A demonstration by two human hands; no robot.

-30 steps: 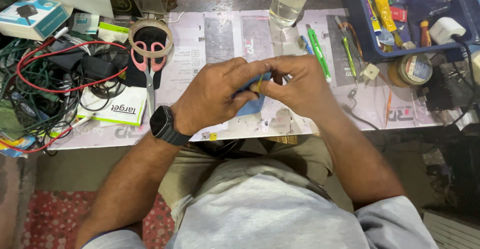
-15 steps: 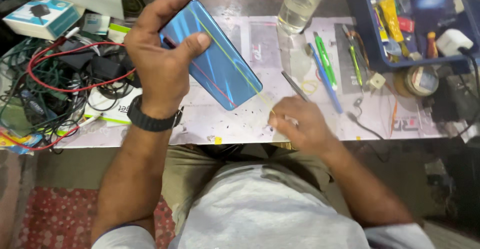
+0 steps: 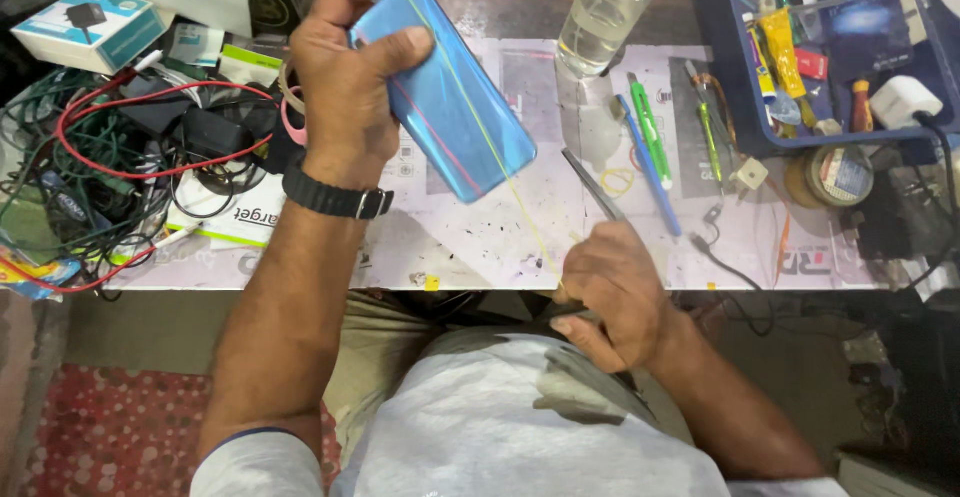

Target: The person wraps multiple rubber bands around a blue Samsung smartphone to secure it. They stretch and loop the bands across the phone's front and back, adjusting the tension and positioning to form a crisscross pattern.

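Since half a second ago, the right hand (image 3: 618, 292) has drawn back to the table edge (image 3: 300, 282), stretching a thin yellow thread (image 3: 520, 197) from the blue phone (image 3: 445, 87). Left hand (image 3: 345, 72), fingers clamped round the phone, holds it raised, long axis slanting toward the right hand. Right fingers pinch the thread's end, tweezers (image 3: 592, 185) just beyond.

Right hand (image 3: 618, 297) hides tweezers' (image 3: 592, 185) lower end; fingertips tucked, grip unclear.

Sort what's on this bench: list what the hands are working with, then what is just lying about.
In hand:
left hand
blue phone
yellow strand
right hand
tweezers

Lying about:
water bottle
green pen
red cable
blue tray
tape roll
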